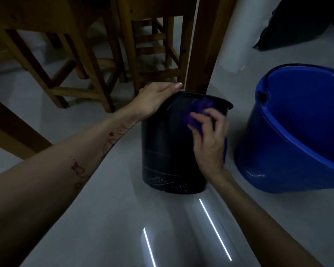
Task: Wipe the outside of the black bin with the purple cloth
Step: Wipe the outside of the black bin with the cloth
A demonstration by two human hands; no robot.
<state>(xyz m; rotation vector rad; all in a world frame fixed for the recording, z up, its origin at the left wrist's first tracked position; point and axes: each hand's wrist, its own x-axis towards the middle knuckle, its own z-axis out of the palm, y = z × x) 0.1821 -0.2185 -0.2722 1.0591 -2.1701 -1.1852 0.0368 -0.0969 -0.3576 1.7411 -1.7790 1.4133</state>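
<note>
The black bin (174, 147), standing on the floor left of a blue bucket (297, 132), was steadied at its far-left rim by the left hand (156, 101) while the purple cloth (196, 116) was pressed near the top by the right hand's (210, 139) closed fingers, so wiping was judged underway, downward strokes being called for next.

There is one black bin (170, 151), one purple cloth (196, 114) and one blue bucket (297, 132). Two hands are visible, the left hand (154, 101) and the right hand (210, 139). Two wooden stools (81, 60) stand behind. Two light streaks (214, 228) reflect on the floor.
</note>
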